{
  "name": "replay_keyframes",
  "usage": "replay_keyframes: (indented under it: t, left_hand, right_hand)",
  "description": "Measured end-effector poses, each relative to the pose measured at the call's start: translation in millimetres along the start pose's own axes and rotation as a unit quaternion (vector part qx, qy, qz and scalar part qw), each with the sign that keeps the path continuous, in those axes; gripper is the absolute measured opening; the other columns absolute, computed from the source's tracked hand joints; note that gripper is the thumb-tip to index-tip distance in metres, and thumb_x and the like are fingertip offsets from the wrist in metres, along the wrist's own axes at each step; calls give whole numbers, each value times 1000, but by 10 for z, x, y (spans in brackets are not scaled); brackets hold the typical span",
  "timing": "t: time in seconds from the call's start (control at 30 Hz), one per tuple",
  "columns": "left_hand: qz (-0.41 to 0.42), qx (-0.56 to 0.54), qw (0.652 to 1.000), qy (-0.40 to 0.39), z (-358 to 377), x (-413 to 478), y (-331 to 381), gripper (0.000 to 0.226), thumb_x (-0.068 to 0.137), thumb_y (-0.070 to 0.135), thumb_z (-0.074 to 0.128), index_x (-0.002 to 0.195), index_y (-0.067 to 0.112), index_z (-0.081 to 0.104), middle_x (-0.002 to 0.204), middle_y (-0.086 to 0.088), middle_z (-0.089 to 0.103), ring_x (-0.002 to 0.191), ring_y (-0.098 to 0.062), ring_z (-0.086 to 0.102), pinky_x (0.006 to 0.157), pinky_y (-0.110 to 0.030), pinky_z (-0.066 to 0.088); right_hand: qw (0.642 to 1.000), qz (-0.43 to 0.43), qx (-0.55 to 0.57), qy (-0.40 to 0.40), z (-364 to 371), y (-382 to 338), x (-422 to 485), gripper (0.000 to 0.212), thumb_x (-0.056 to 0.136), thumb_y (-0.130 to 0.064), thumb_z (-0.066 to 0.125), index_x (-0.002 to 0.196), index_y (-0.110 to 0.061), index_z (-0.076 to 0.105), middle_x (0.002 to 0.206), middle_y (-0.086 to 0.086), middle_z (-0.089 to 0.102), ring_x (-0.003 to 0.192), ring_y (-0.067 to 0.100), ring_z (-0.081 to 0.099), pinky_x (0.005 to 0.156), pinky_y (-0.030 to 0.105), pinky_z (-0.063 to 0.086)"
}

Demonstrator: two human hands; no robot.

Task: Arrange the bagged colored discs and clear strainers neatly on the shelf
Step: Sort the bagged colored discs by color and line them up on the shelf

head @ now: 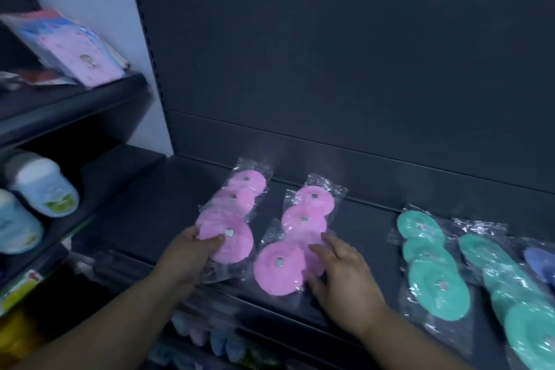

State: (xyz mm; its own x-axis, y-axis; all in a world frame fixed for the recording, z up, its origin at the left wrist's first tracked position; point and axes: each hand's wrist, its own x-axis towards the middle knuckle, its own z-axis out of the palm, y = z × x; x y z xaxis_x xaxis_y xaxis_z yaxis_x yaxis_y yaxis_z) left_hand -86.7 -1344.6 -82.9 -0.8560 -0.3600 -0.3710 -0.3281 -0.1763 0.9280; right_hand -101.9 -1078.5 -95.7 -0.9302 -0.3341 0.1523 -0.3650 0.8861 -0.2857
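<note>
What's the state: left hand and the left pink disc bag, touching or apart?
Touching. Head view shows the left hand pinching the left pink disc bag, thumb pressed on its nearest disc.

On the shelf (360,219), the middle bag (297,231) is lying before the back panel (330,84). The left bag (228,213) is sitting just left of it. The near-right bag (432,264) and far-right bag (510,282) are lying well to its right.

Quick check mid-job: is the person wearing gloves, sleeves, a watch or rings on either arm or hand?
No. The left hand and right hand are both bare, with no gloves. Both forearms are uncovered as far as the frame shows, so no sleeve is in view. No watch, bracelet or ring can be made out, though the picture is dim and slightly blurred.
</note>
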Motion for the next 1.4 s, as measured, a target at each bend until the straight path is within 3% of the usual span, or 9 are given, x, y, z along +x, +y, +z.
replay_keyframes:
  t: [0.17,0.3,0.5,0.6,0.7,0.83,1.1,1.23,1.4]
  left_hand:
    - [13,188,981,-32,-591,484,111,39,79,9,72,115,11,58,104,-9,69,81,-22,66,62,-31,53]
    - [122,352,928,-4,-583,561,111,75,77,22,75,142,17,38,140,-6,46,125,-23,48,107,-32,36]
    - [212,441,867,-95,-461,410,-144,81,68,37,79,140,32,42,153,2,16,139,-18,21,112,-24,21]
    - [218,440,867,-83,-428,440,-144,73,71,27,80,136,30,45,154,1,12,140,-20,20,113,-26,22]
    - [239,505,828,-40,-424,513,-113,77,69,36,81,137,31,45,159,-5,2,145,-24,5,116,-36,15]
    - [289,602,745,-1,-292,449,-74,76,69,36,80,136,22,48,158,-13,14,144,-34,11,114,-47,14]
    - [392,552,710,-193,770,-473,-202,50,78,32,73,125,20,60,133,4,53,121,-19,53,101,-28,42]
    - [418,599,627,-270,1585,-1267,-465,57,87,46,58,139,32,40,144,13,37,130,-12,40,108,-27,33]
    - [449,599,561,-353,2703,-2394,-999,58,86,49,58,139,32,38,143,10,36,130,-14,39,107,-29,33]
  right_hand:
    - [998,10,39,-38,220,-444,106,53,81,-61,54,126,-33,58,148,1,41,133,25,42,114,36,30]
    - [998,22,-14,-49,366,-556,159,63,73,-73,49,123,-36,60,142,4,50,128,27,50,107,44,40]
    - [995,40,-5,-91,404,-573,315,79,76,-73,38,145,-36,35,160,-2,15,148,21,12,121,33,10]
    - [994,46,-10,-98,378,-550,405,72,85,-62,52,148,-33,29,161,-1,10,148,20,7,121,31,8]
    - [995,55,-3,-87,326,-586,368,82,79,-73,37,148,-32,28,161,1,12,148,22,10,121,34,12]
    - [996,61,0,-71,138,-564,132,79,78,-73,38,146,-34,31,159,-1,17,146,21,16,120,34,14]
    - [985,167,-10,-47,-514,98,-980,50,89,-48,52,136,-34,44,131,-2,52,118,22,52,94,31,45]
    - [969,245,-14,-17,-848,649,-1966,47,87,-50,53,131,-34,48,126,-2,54,117,22,53,91,33,46]
    - [937,349,-31,20,-1322,1372,-3499,52,87,-53,53,135,-33,46,132,-3,51,121,21,50,93,33,46]
